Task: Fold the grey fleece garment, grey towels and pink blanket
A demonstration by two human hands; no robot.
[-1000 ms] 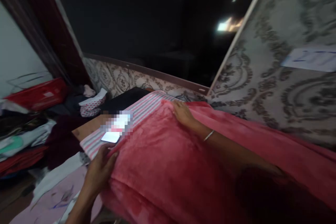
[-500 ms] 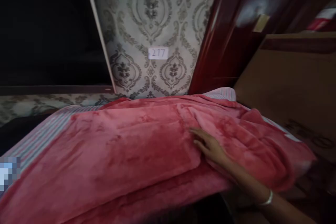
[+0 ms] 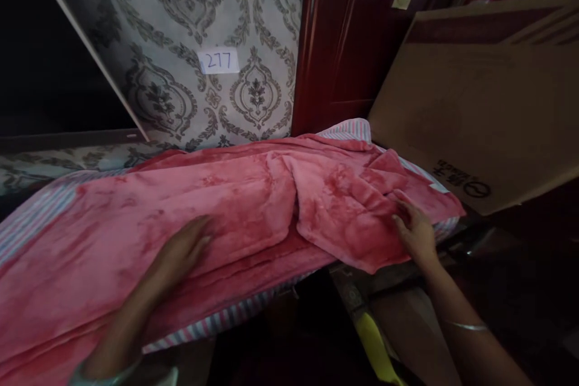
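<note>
A pink plush garment [image 3: 235,193] lies spread and folded over a striped cloth [image 3: 348,130]. Its exact kind cannot be made out. My left hand [image 3: 187,247] rests on the garment's left part, fingers stretched out and holding nothing. Toward the garment's right end, my right hand [image 3: 417,232] has its fingers and thumb bent around a bunched fold of the plush. A gap runs between the smooth left part and the rumpled right part. White bracelet on my right wrist shows below the hand.
A large cardboard box [image 3: 479,102] leans at the right beside a dark red door [image 3: 344,42]. On the patterned wall hangs a paper marked 277 [image 3: 219,61]. A dark screen [image 3: 54,66] stands at the left. Something yellow [image 3: 376,347] lies below the front edge.
My left hand has come into view onto the garment. My right hand has moved right, from the middle to the rumpled end, whose plush now lies differently. The view has shifted rightward.
</note>
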